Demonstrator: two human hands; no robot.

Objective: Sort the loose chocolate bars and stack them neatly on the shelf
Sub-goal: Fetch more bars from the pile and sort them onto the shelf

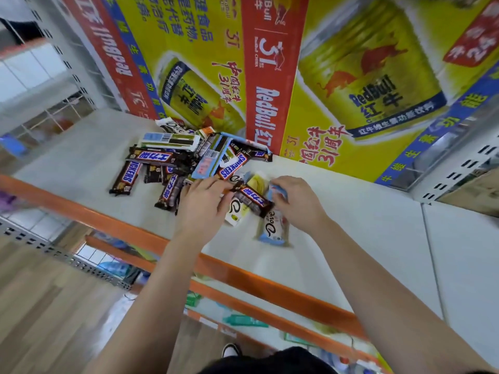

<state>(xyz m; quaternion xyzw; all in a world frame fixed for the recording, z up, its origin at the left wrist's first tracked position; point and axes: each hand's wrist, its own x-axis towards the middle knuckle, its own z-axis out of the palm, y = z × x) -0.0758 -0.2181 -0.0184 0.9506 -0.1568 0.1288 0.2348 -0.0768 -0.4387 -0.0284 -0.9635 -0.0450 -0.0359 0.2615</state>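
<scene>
A loose pile of chocolate bars [172, 157] lies on the white shelf [364, 238], mostly brown Snickers with some white and blue Dove packs. Between my hands a brown Snickers bar [252, 198] lies across a white Dove bar [234, 213]. My left hand [201, 206] pinches the Snickers bar's left end. My right hand [293, 201] grips a light blue Dove pack [278, 191] at the Snickers bar's right end. Another blue Dove bar [272, 229] lies flat just below them.
Large yellow and red Red Bull cartons [351, 85] stand at the back of the shelf behind the pile. An orange rail [243, 276] edges the shelf front. Lower shelves with goods [243, 319] and a wooden floor [40, 306] lie below.
</scene>
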